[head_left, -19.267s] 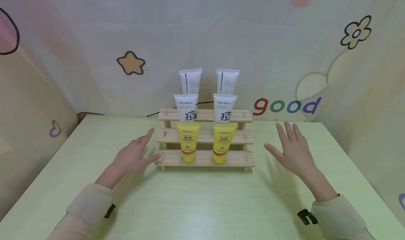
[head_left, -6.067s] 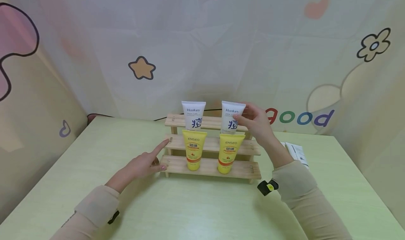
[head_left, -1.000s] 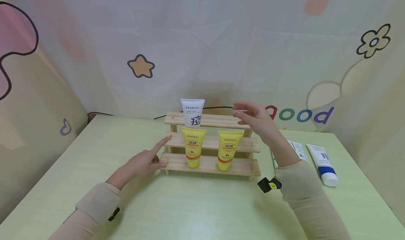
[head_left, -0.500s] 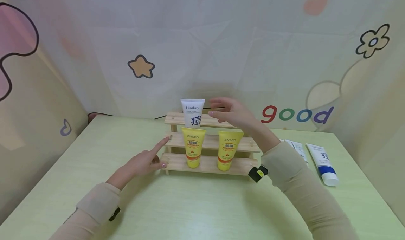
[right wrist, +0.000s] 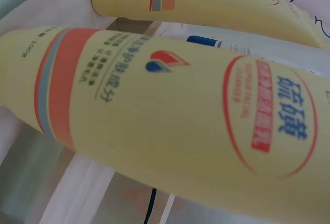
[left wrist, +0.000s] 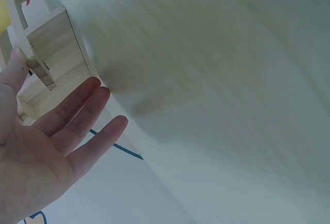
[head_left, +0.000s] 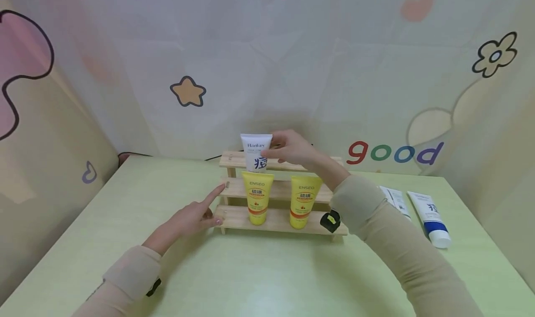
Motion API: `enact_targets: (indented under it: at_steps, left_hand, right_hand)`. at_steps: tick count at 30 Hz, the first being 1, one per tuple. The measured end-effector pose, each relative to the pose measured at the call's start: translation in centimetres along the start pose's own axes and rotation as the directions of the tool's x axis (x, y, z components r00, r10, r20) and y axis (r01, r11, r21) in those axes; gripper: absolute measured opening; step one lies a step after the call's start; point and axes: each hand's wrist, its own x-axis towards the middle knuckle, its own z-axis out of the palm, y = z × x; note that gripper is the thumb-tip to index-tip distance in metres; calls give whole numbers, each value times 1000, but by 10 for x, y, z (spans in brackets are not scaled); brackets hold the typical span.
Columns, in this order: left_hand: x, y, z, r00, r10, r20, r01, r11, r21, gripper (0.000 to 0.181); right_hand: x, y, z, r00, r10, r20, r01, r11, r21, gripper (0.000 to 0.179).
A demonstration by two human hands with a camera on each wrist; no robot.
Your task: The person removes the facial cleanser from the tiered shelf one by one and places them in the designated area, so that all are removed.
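A white Hankey squeeze tube stands on the middle step of a three-step wooden rack. My right hand pinches its upper right edge, thumb in front and fingers partly hidden behind. Two yellow Enseo facial cleanser tubes stand on the bottom step; the right one fills much of the right wrist view, where the right hand does not show. My left hand touches the rack's left end with straight index finger and thumb. In the left wrist view, the other fingers of that hand extend loosely past the rack's end.
Right of the rack, a white tube with a blue band lies on the pale green table. Beside it lies another white tube, partly covered by the right sleeve. A patterned curtain closes off the back and sides.
Both top-step white tubes and the right Hankey tube have left the rack; white tubes now lie at right. Lately my right hand moved left and took hold of the remaining Hankey tube.
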Motion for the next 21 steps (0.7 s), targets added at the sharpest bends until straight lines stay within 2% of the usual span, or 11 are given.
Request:
enact_targets:
  at_steps: [5, 8, 12, 15, 21]
  left_hand:
    - [1, 0, 1, 1000, -2, -3, 2, 1000, -6, 86]
    - [1, -1, 2, 1000, 15, -10, -15, 1000, -8, 85]
    - [1, -1, 2, 1000, 27, -16, -27, 1000, -5, 85]
    - [1, -1, 2, 1000, 20, -14, -20, 1000, -2, 86]
    - [0, 0, 1, 1000, 18, -11, -18, 1000, -2, 86]
  right_hand:
    - [5, -1, 1, 999, 24, -42, -25, 1000, -16, 25]
    - [4, 1, -2, 998, 3, -67, -3, 1000, -3, 24]
    - [-2, 7, -14, 995, -49, -84, 55, 996, 66, 26]
    - [-11, 9, -26, 994, -58, -95, 66, 994, 91, 29]
    - [-37, 11, -52, 986, -60, -153, 63, 998, 13, 31]
